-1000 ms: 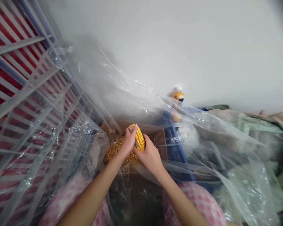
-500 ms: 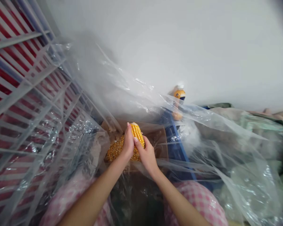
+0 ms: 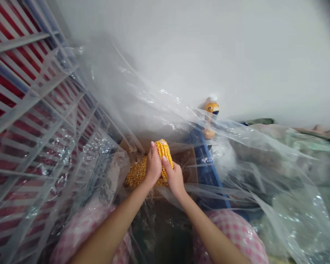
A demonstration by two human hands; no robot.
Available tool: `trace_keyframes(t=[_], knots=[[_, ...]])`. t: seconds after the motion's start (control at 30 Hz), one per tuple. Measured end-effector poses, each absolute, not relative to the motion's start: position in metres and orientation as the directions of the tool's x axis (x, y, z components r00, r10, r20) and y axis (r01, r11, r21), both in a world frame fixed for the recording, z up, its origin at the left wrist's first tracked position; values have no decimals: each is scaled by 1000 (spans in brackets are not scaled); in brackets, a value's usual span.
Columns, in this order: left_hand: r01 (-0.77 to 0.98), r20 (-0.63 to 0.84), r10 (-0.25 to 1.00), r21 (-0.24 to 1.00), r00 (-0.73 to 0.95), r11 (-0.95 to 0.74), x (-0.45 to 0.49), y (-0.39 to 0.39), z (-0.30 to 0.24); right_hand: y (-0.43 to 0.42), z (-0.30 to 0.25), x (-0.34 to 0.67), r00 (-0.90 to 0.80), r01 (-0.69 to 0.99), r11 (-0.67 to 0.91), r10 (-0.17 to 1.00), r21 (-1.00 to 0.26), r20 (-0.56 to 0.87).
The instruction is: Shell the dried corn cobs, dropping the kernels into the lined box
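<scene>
We grip an ear of dried corn point(image 3: 163, 159) just below the middle of the frame, its long axis standing almost upright, the paler upper end pointing up and leaning slightly left, the lower end hidden behind our hands. Our left hand point(image 3: 153, 165) wraps its left side, our right hand point(image 3: 174, 179) its lower right side, and the fingers point(image 3: 153, 150) of both are clamped on the ear. Beneath it, loose corn kernels point(image 3: 137, 172) lie heaped in a cardboard box point(image 3: 185, 156). Clear plastic sheeting point(image 3: 264, 165) drapes across the frame, a white-and-red rack point(image 3: 24, 91) fills the upper left, a blue crate point(image 3: 207, 172) and an orange-labelled bottle point(image 3: 211, 108) stand right of the hands, and pink gingham cloth point(image 3: 233, 231) lies along the bottom.
</scene>
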State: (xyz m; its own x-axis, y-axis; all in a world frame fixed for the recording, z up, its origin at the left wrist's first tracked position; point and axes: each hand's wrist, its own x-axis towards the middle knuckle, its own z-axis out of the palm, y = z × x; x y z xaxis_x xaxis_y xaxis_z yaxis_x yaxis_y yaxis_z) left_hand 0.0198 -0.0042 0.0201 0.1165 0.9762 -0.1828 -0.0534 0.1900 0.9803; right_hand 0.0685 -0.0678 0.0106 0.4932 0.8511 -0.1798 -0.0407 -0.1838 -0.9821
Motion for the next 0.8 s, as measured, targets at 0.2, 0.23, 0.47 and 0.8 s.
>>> trace_keyframes(t=[0.2,0.23,0.47,0.8], knots=[[68,-112,983,992,143,103,19,-5,22,-68,1,70,497,-168,-195,830,-966,-253],[72,-108,983,993,148,98,19,-4,20,-68,0,70,498,-186,-192,827,-964,-260],[90,-78,979,994,188,62,20,-2,1,-70,-6,64,480,-350,-191,804,-917,-351],[48,-113,985,993,127,108,20,-6,-8,-74,-8,62,429,-483,-199,795,-853,-429]])
